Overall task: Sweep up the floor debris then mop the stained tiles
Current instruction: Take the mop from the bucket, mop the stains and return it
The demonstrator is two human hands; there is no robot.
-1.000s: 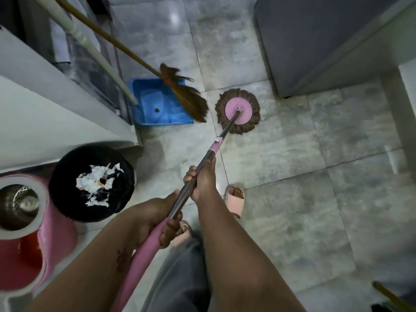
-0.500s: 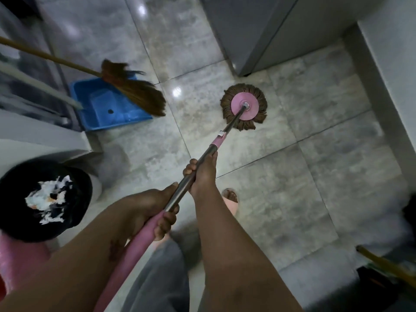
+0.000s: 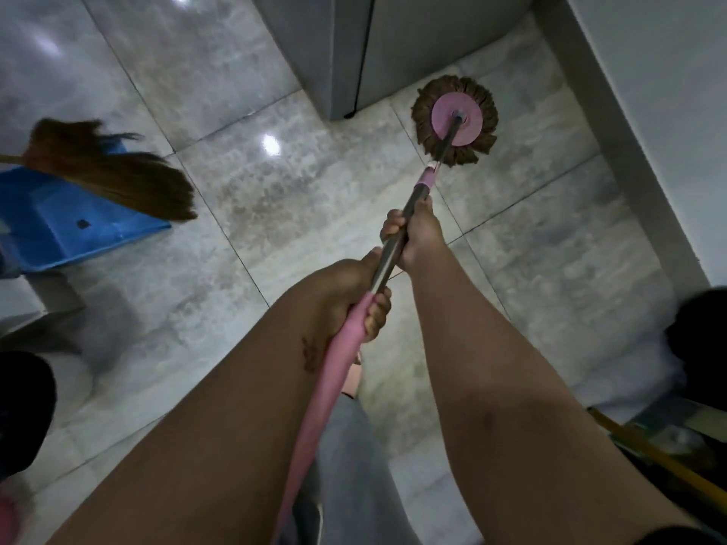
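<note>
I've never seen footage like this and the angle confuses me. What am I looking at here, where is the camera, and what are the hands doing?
There is no machine here. The camera sits on a person's head and looks down, so you see their own forearms. Both hands grip one mop handle: the left hand nearer the body on the pink part, the right hand further along on the metal part. The round mop head rests on the grey tiled floor, beside the corner of a grey cabinet. At the left a broom lies over a blue dustpan.
</note>
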